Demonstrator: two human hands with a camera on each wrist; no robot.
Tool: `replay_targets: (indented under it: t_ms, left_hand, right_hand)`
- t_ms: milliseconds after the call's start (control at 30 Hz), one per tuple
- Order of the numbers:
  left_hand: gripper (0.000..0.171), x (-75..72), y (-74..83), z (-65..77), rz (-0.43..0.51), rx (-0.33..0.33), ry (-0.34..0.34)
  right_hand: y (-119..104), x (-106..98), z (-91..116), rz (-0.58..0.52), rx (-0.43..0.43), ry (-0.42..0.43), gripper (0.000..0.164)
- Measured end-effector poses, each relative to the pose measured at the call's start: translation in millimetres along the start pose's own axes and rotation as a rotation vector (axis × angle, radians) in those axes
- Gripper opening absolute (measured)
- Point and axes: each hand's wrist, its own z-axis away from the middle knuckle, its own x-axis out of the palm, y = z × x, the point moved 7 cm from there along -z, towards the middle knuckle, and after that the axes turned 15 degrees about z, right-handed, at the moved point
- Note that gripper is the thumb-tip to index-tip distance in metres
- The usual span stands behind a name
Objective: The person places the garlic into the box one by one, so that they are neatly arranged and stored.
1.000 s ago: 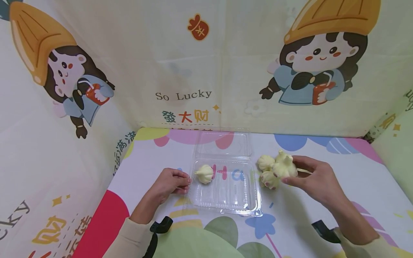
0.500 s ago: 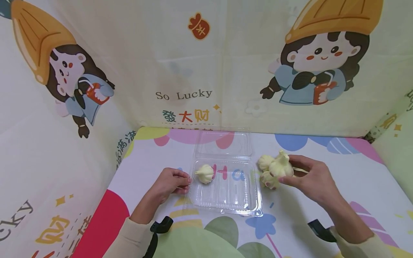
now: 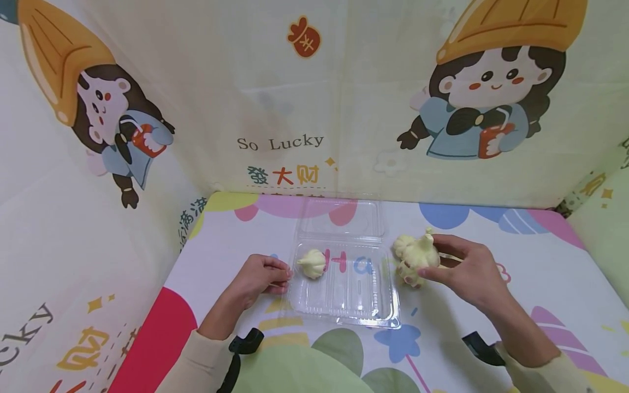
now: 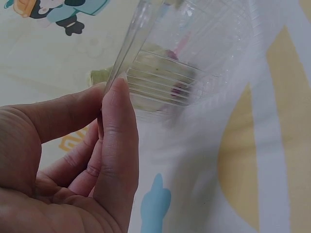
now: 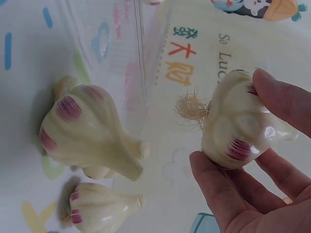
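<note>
My left hand (image 3: 260,279) pinches the left rim of a clear plastic clamshell box (image 3: 344,300) between thumb and fingers; the left wrist view shows the grip on the thin edge. Inside the box, at its left, lies one pale garlic bulb (image 3: 312,264). To the right of the box, my right hand (image 3: 464,267) holds another garlic bulb (image 5: 238,121), white with purple streaks and a tuft of roots, between thumb and fingertips. It overlaps the loose garlic bulbs (image 3: 404,245) in the head view. The right wrist view shows these bulbs (image 5: 87,126) lying apart from the held one.
The box's lid (image 3: 339,218) is folded back, flat toward the rear wall. A patterned cloth (image 3: 530,273) covers the table. Printed sheets (image 3: 211,98) stand as walls behind and at both sides. Black straps (image 3: 484,349) are at both wrists.
My right hand has moved left with its garlic bulb, closer to the box and further over the loose bulbs. My left hand stays at the box's rim.
</note>
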Motion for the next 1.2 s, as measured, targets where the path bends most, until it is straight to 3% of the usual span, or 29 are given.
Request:
replay_targets:
  t_ms: [300,1200]
  left_hand:
    - [0.018,1.4,2.2,2.0,0.009,0.022,-0.038]
    - [0.017,1.1,3.1,3.8,-0.008,0.017,-0.025]
  right_hand:
    - [-7.5,7.0,-2.1,-0.011,-0.006,-0.023,0.080]
    - [-32.6,23.1,-6.1,-0.055,-0.034,-0.045,0.073]
